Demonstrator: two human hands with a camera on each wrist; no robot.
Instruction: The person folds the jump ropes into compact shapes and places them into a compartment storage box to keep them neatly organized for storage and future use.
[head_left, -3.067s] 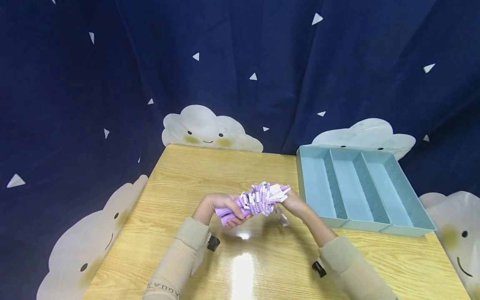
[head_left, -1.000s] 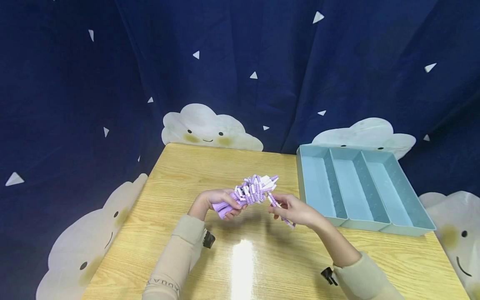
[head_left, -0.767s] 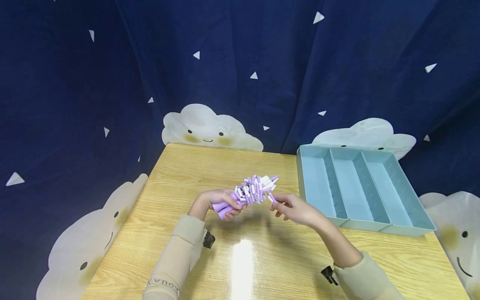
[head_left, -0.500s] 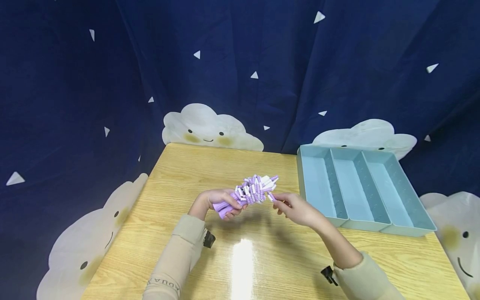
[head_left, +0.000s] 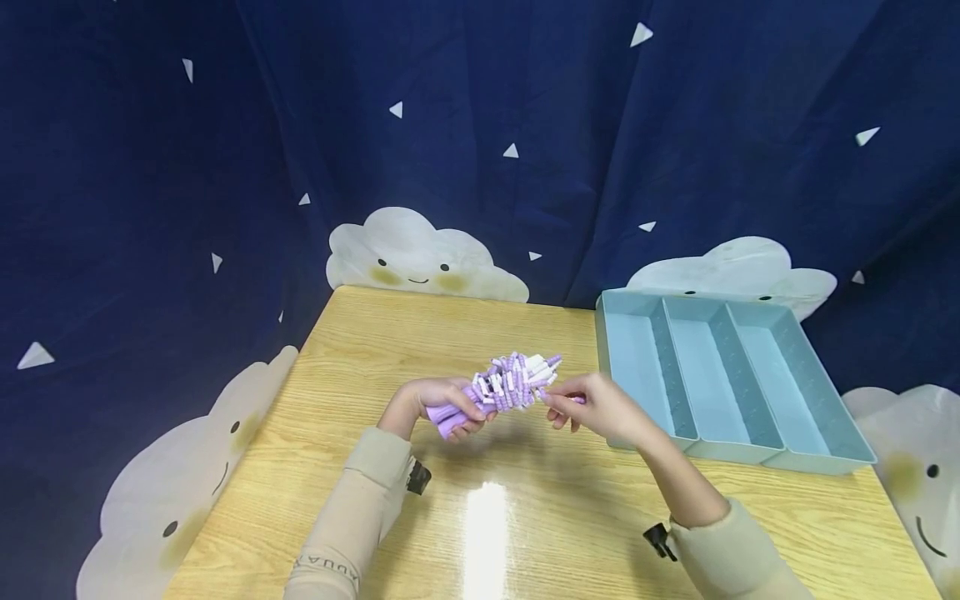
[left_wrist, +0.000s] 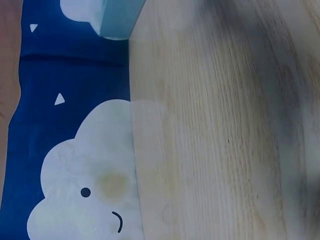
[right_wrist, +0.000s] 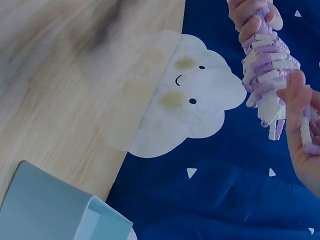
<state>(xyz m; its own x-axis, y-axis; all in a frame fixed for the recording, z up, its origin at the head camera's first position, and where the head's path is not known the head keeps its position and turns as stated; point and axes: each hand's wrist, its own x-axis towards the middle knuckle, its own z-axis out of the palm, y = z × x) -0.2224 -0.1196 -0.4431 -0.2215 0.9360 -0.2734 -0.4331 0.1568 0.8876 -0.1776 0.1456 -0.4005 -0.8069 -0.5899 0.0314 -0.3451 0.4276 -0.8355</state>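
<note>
From my end, the jump rope (head_left: 512, 382) is in hand left of the tray (head_left: 738, 451), held above the tabletop (head_left: 360, 354), apart from the tray. Left hand (head_left: 441, 395): grip closed round the purple handles (head_left: 447, 422), fingers curled. Right hand (head_left: 600, 408), between the bundle and the tray: grip nearly closed, fingertips near the bundle's far end, a short loose end (right_wrist: 306, 134) held in the fingers. The left wrist view misses the rope; I go by the other two.

Progress, my judgement: winding looks mostly done, with white and purple coils packed thick next to the handles. Left to do: tuck or fasten that loose end, I'd say. I can't tell if anything secures the coils. None of the rope lies in the tray.
</note>
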